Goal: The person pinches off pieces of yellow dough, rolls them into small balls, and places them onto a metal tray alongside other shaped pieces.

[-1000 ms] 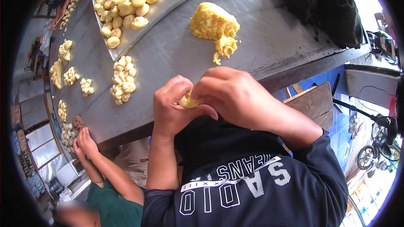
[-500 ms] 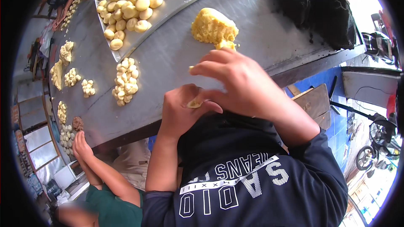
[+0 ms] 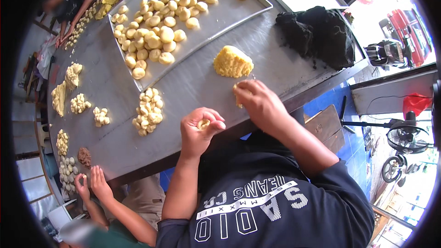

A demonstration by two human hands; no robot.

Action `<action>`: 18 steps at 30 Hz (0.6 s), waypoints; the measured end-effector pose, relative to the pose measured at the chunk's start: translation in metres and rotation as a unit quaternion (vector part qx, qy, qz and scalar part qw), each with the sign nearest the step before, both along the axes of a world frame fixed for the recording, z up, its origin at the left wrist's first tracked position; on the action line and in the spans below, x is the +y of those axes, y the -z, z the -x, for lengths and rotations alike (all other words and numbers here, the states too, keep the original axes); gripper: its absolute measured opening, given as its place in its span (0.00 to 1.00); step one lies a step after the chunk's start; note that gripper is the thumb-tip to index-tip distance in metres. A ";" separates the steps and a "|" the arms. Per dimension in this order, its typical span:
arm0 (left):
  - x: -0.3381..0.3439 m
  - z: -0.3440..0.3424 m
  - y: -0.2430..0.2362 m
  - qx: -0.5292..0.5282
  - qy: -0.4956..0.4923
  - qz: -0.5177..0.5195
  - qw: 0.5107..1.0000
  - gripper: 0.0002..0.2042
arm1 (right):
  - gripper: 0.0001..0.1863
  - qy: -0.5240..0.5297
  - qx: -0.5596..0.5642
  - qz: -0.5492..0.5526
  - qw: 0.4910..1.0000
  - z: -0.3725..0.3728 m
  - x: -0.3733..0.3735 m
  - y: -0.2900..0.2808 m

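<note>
My left hand (image 3: 195,138) is curled around a small pale dough piece (image 3: 203,124), which shows as a ring between thumb and forefinger. To its right, at the table's near edge, my right hand (image 3: 261,102) pinches a lump of yellow filling (image 3: 237,94), partly covered by the fingers. Just beyond that hand sits a larger rough mound of yellow filling (image 3: 233,61). Left of my hands lies a heap of small pale dough pieces (image 3: 148,111). Farther back, a metal tray (image 3: 216,27) carries many round, smooth dough balls (image 3: 158,36).
A black cloth (image 3: 317,36) lies crumpled at the table's right end. Smaller dough heaps (image 3: 80,103) and a brown filling mound (image 3: 84,157) are at the left. One co-worker's hands (image 3: 98,183) are at lower left; another person (image 3: 76,2) works at far left. A fan (image 3: 406,135) stands right.
My right hand has moved up and away from the left hand and now pinches yellow filling. The left hand stays curled on the dough piece. The view has shifted, showing more of the tray.
</note>
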State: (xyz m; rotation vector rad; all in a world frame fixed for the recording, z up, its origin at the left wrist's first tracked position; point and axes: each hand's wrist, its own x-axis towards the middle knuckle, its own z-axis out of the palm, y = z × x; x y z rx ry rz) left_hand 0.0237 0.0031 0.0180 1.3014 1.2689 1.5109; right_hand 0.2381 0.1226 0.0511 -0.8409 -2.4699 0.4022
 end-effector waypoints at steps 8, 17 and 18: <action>-0.002 -0.002 0.010 -0.125 -0.064 0.012 0.990 0.25 | 0.12 0.020 -0.307 -0.216 0.926 0.087 0.017 -0.031; 0.007 0.016 0.022 -0.173 -0.056 0.013 0.983 0.30 | 0.05 -0.064 -0.113 -0.052 0.990 0.058 0.025 -0.005; 0.015 0.009 0.020 -0.108 -0.039 -0.042 0.993 0.27 | 0.04 -0.057 -0.077 -0.012 0.995 0.042 0.025 -0.007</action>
